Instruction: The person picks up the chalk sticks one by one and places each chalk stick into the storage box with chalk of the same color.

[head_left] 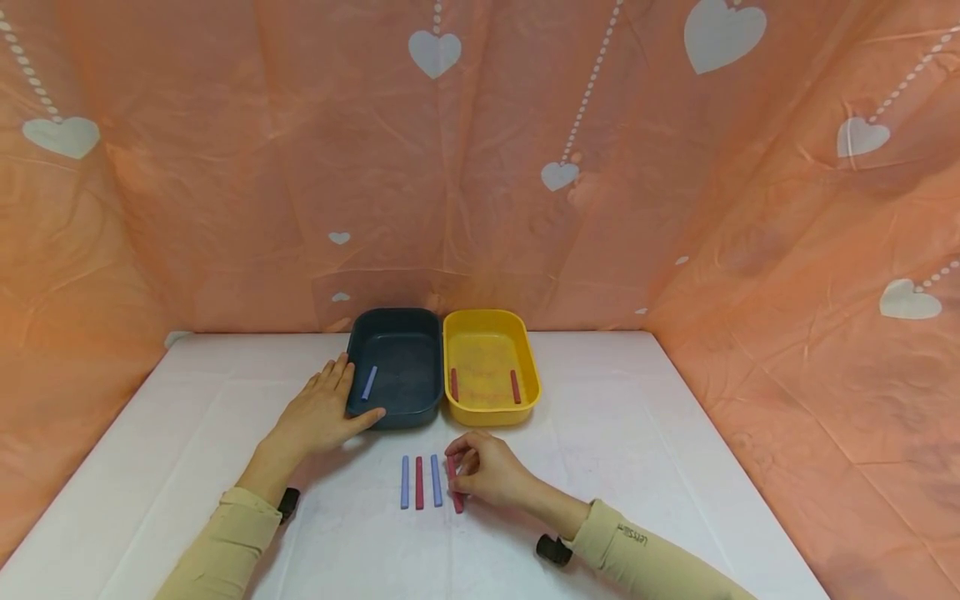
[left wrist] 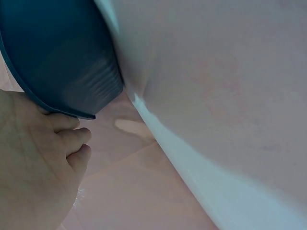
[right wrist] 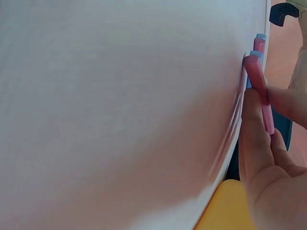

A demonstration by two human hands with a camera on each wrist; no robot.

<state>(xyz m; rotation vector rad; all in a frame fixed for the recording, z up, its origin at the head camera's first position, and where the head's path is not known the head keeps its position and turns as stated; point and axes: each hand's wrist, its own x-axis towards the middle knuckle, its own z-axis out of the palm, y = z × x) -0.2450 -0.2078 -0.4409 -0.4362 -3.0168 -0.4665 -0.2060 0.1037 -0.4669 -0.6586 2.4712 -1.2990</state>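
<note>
Right grip pinches red stick, long axis pointing forward.

White table in play: dark blue tray toward far edge, yellow tray just beside it; nearer (neat little row, this!) red stick lies between two blue sticks.

From my head I look forward and down, well back, over the white table; my left wrist view looks, close and tilted, past my left hand at the dark tray; my right wrist view, also tilted, closely faces the red stick I pinch; the head view shares both.
</note>
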